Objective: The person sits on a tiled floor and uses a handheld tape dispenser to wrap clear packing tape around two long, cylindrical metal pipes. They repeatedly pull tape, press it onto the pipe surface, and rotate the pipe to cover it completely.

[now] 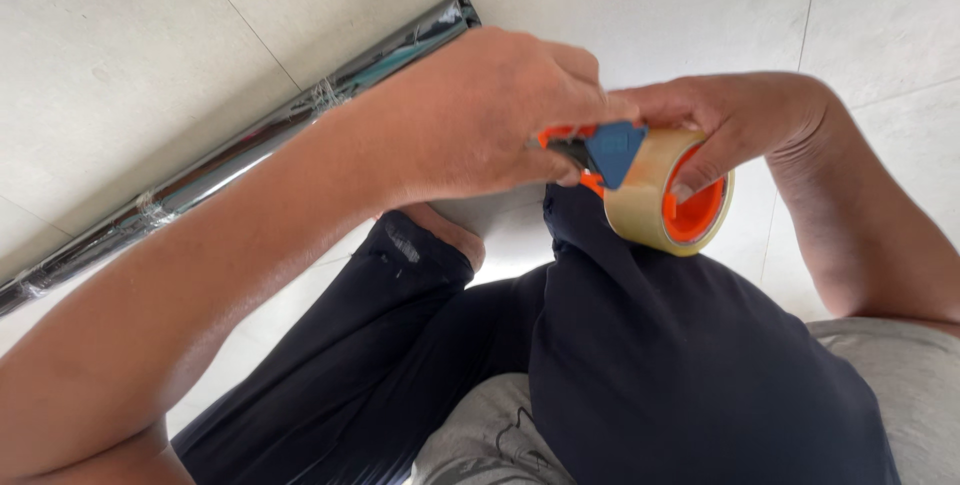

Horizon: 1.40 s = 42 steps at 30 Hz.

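Observation:
My left hand (490,110) is closed around the handle of an orange and blue tape dispenser (605,150), held above my raised knee. My right hand (720,130) grips the roll of clear packing tape (650,200) with an orange core that sits on the dispenser; one finger hooks into the core. The two hands touch at the dispenser. Most of the dispenser's handle is hidden inside my left fist.
A long shiny black roll (240,150) bound with strips of tape lies diagonally on the pale tiled floor (150,35). My legs in dark trousers (640,365) fill the lower middle, with my bare foot (455,230) tucked near the knee.

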### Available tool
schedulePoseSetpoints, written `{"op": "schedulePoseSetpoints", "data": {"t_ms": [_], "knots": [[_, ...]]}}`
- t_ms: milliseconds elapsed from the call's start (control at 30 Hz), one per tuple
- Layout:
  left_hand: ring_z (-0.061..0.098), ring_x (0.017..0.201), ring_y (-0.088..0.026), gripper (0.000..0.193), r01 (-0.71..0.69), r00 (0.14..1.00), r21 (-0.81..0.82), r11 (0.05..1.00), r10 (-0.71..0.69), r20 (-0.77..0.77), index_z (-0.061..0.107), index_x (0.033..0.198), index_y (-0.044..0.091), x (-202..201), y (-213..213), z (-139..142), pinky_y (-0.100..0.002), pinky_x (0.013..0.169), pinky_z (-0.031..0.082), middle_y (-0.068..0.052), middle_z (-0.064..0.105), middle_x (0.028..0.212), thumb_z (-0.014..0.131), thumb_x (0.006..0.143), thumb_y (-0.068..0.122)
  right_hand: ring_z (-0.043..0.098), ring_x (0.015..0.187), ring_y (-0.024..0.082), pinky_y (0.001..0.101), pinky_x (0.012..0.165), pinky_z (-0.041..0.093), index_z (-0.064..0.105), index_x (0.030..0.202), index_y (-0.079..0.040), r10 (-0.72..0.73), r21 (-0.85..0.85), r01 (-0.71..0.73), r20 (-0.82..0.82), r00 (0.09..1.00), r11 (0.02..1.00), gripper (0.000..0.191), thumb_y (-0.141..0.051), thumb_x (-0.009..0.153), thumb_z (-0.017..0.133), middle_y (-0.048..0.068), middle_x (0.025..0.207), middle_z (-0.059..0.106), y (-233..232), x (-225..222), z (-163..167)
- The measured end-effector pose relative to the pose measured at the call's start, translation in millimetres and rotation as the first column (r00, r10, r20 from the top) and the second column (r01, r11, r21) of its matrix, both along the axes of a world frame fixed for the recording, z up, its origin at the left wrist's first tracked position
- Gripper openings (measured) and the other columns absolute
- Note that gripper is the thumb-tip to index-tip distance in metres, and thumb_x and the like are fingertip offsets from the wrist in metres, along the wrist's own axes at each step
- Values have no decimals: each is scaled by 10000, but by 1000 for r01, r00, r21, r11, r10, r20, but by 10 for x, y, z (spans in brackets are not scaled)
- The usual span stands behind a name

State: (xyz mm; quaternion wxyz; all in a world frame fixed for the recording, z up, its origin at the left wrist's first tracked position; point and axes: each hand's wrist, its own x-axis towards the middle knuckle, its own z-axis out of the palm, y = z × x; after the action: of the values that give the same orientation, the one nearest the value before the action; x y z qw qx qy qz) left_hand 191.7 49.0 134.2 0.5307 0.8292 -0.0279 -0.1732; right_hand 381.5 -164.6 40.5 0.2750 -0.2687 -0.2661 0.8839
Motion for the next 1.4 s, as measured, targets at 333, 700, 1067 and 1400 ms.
{"op": "schedulePoseSetpoints", "data": {"t_ms": [333,700,1067,1400], "knots": [[696,1106,-230,825,-42,997,-204,978,27,-76,582,1438,125,72,266,-361,-414,916,511,-55,727,1239,891,679,220,602,1295,234,360,1032,517,278,1594,49,-216,23,215,175,961,976,1049,-183,744,847,202,1453,586,-145,-154,-201],[766,742,-147,571,-584,521,147,798,508,-686,754,1072,30,-230,123,-675,-367,723,603,-95,783,908,609,916,559,603,1377,264,394,1138,484,211,1664,-39,-464,305,354,666,584,884,1138,-276,779,885,189,1470,617,-133,-524,-251],[741,766,-118,510,-780,309,48,624,450,-838,774,999,59,-340,146,-1185,-284,672,518,-47,809,902,700,819,530,689,1301,285,426,1104,554,204,1702,-68,-516,362,369,644,565,856,1151,-362,824,889,204,1351,693,30,-683,-520],[602,608,-76,197,-785,413,46,618,576,-706,784,834,46,-360,385,-1726,-238,547,478,-41,751,744,771,913,226,686,1325,330,439,1156,523,275,1694,-111,-569,511,271,625,535,816,874,-456,1028,723,221,1445,654,368,-645,-692]]}}
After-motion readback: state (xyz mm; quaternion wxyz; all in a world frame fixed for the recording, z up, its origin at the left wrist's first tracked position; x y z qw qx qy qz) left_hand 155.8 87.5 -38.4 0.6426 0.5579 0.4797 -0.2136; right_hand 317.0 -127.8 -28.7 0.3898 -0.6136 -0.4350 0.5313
